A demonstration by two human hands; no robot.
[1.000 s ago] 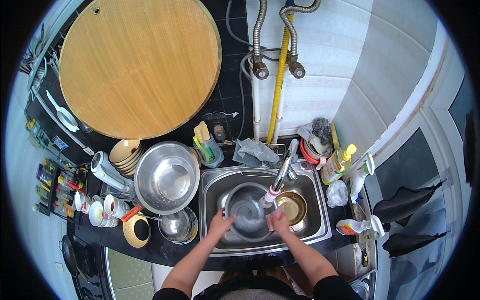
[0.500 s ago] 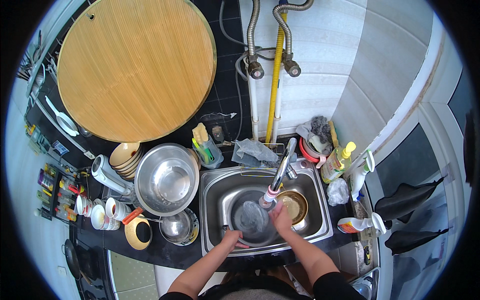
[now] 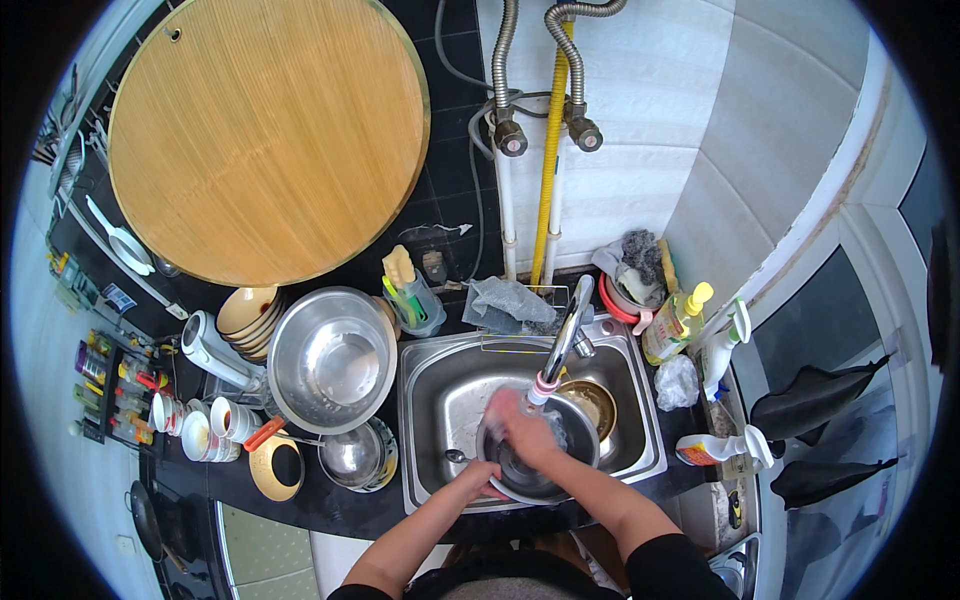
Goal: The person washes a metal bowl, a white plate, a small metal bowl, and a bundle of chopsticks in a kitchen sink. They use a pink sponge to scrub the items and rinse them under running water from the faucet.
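A round metal pot (image 3: 575, 470) with water in it sits tilted in the steel sink (image 3: 425, 400), under the faucet (image 3: 565, 335). My left hand (image 3: 482, 481) is closed on the pot's near left rim. My right hand (image 3: 520, 428) reaches across the pot to its far left edge, its fingers smeared by motion. Behind the pot lies a gold-coloured bowl (image 3: 592, 402), partly covered by it. A small dark oval piece (image 3: 456, 456) rests on the sink floor beside my left hand.
Left of the sink stand a large steel basin (image 3: 335, 365), a metal ladle (image 3: 350, 455), stacked bowls (image 3: 250, 312) and several cups (image 3: 205, 432). On the right are a yellow-capped soap bottle (image 3: 675, 325), a plastic bag (image 3: 676, 384) and spray bottles (image 3: 715, 448). A wire rack (image 3: 515, 310) sits behind.
The pot has shifted right, now covering part of the gold-coloured bowl. My right hand has moved left from the pot's right side to its far left edge. My left hand still holds the rim.
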